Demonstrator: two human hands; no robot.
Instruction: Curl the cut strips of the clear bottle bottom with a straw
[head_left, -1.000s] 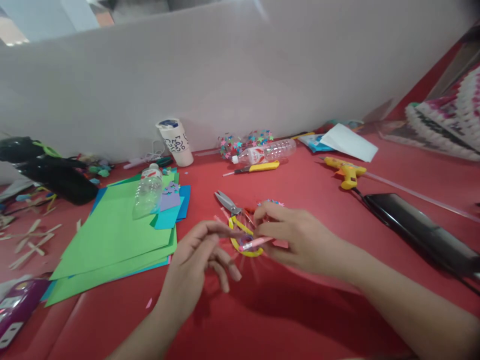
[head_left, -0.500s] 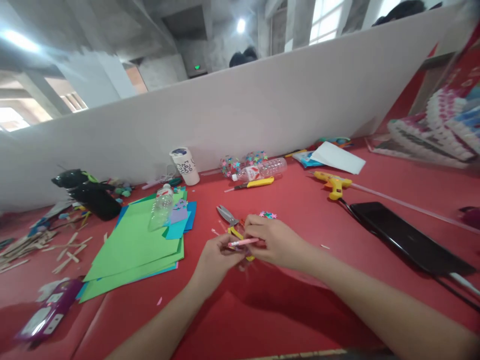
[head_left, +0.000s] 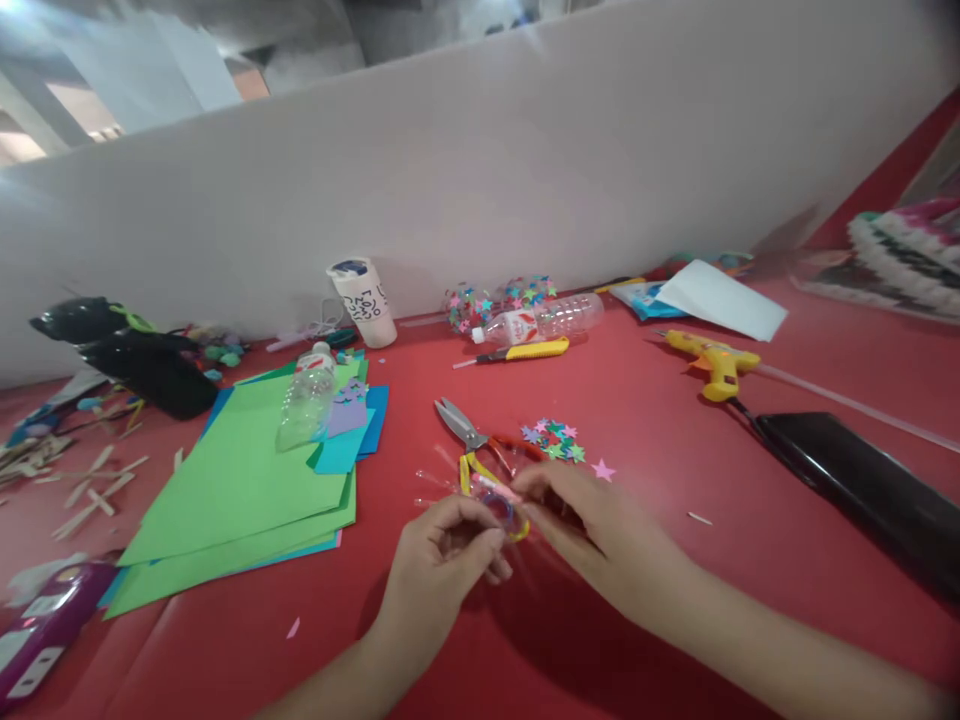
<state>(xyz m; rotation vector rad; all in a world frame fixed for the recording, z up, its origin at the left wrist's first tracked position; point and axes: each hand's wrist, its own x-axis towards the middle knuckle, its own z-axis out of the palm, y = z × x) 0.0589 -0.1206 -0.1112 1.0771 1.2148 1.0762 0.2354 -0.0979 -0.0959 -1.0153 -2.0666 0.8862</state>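
Note:
My left hand (head_left: 450,560) is closed, thumb and fingers pinched at a clear plastic piece (head_left: 433,482) with splayed thin strips. A purple ring (head_left: 501,507) shows beside the fingertips; what it belongs to is unclear. My right hand (head_left: 600,515) is closed at one end of a slim pink pencil-like stick (head_left: 493,488), blurred and partly covered by the fingers. Just beyond both hands lie scissors (head_left: 465,430) with grey blades and yellow handles. Small star stickers (head_left: 555,438) in several colours are scattered past my right hand, with a pink star (head_left: 602,470) apart.
Green paper sheets (head_left: 232,470) carry a clear bottle (head_left: 307,395) at left. Further back are a white cup (head_left: 364,302), another bottle (head_left: 540,320) and a yellow utility knife (head_left: 532,350). A yellow glue gun (head_left: 712,362) and a black device (head_left: 862,490) lie right.
My hands have drawn apart slightly, and the pink stick has come away from my left fingers, staying with my right hand. The view has tilted down, showing more of the stars.

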